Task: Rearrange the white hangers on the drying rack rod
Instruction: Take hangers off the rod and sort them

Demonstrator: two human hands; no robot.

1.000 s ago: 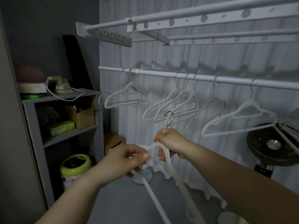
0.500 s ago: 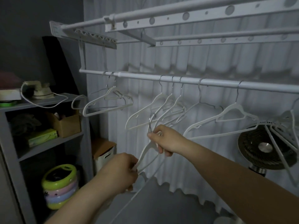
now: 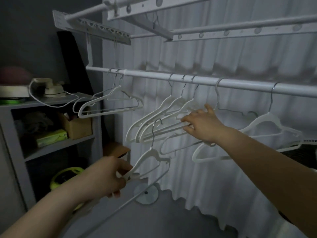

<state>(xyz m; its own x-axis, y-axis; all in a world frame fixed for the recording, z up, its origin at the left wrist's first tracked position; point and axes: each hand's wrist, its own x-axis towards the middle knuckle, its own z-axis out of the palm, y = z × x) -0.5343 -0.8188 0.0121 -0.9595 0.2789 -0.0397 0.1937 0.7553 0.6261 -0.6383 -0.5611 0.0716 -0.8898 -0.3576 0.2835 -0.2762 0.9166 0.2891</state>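
A white rod (image 3: pixel 151 76) runs across the drying rack with several white hangers on it. My left hand (image 3: pixel 109 176) grips one arm of a loose white hanger (image 3: pixel 151 157), its metal hook pointing up below the rod. My right hand (image 3: pixel 204 124) reaches into a cluster of three hangers (image 3: pixel 164 117) in the middle of the rod, fingers spread and touching their lower bars. Two more hangers (image 3: pixel 109 103) hang at the rod's left end. Another white hanger (image 3: pixel 264 127) hangs to the right, behind my right forearm.
A grey shelf unit (image 3: pixel 56 145) at left holds an iron (image 3: pixel 51 90), a cardboard box (image 3: pixel 77 126) and a green packet. White curtains hang behind the rack. A yellow-green container (image 3: pixel 66 176) sits on the floor. Upper rack rails (image 3: pixel 205 30) run overhead. A fan is at the right edge.
My right hand let go of the loose hanger and moved up and right to the cluster on the rod. My left hand now holds the loose hanger alone.
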